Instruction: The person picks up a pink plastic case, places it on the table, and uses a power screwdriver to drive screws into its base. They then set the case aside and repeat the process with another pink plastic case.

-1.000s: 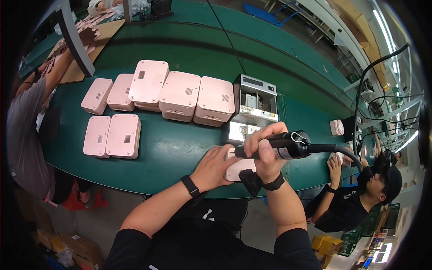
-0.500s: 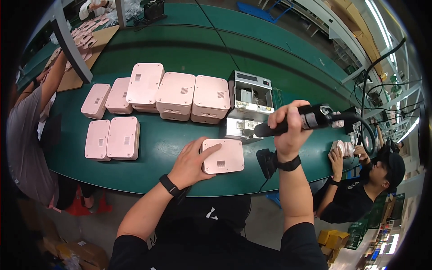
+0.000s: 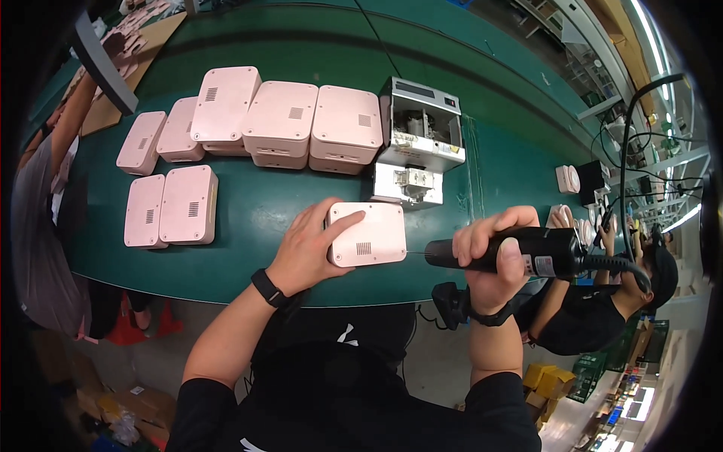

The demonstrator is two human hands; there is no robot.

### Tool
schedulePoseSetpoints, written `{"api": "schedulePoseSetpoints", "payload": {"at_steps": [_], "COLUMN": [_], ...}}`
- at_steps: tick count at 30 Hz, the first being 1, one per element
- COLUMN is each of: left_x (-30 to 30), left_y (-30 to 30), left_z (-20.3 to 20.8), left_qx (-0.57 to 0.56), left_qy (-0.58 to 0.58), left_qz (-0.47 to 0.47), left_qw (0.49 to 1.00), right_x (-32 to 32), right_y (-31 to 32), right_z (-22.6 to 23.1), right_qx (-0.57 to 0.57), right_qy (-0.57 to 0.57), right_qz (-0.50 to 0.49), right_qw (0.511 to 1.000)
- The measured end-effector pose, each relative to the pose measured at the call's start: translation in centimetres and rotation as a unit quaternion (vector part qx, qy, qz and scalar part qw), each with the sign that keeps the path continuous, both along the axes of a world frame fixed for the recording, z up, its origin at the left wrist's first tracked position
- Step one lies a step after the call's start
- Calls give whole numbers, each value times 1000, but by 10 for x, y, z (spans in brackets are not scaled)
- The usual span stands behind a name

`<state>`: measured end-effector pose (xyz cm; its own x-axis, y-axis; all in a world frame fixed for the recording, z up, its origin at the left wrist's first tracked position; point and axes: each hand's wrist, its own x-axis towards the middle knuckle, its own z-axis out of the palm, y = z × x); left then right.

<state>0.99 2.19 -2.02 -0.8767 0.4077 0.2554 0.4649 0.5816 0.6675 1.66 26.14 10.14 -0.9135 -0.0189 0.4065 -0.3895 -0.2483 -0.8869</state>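
Note:
A pale pink plastic case [image 3: 382, 232] with vent slots and corner holes lies flat on the green bench in front of me. My left hand [image 3: 303, 245] grips its left side, one finger stretched across its top. In my right hand [image 3: 493, 260] is a black electric screwdriver [image 3: 544, 252], held nearly level with its cord trailing off to the right. Its thin bit points left at the case's lower right corner; whether the tip touches a screw I cannot make out. Just behind the case stands a metal screw feeder [image 3: 422, 124] with an open top.
More pink cases [image 3: 282, 113] stand in a row behind, some stacked, and a pair [image 3: 188, 205] sits at left. A co-worker in grey [image 3: 49, 241] is at the left end; another in black [image 3: 584, 309] works at right. A cable [image 3: 633, 151] hangs at upper right.
My right hand has come down and turned the screwdriver away from the screw feeder, so its bit is at the case's right corner. My left hand still holds the case. The whole view has shifted.

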Motion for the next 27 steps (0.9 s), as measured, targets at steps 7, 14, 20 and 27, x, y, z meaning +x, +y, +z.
{"api": "schedulePoseSetpoints", "payload": {"at_steps": [7, 14, 20, 27], "left_x": [1, 3, 2, 13], "left_y": [2, 0, -3, 5], "left_z": [-3, -9, -15, 5], "left_qx": [-1, 32, 52, 9], "left_qy": [9, 27, 45, 39], "left_qz": [8, 26, 23, 18], "left_qw": [1000, 999, 997, 999], "right_x": [0, -1, -3, -15], "right_y": [1, -2, -6, -4], "right_z": [-23, -34, -31, -13], "right_qx": [11, -10, 24, 43], "right_qy": [-3, -22, 6, 27], "right_qz": [-9, -10, 29, 18], "right_qw": [1000, 1000, 999, 999]}}
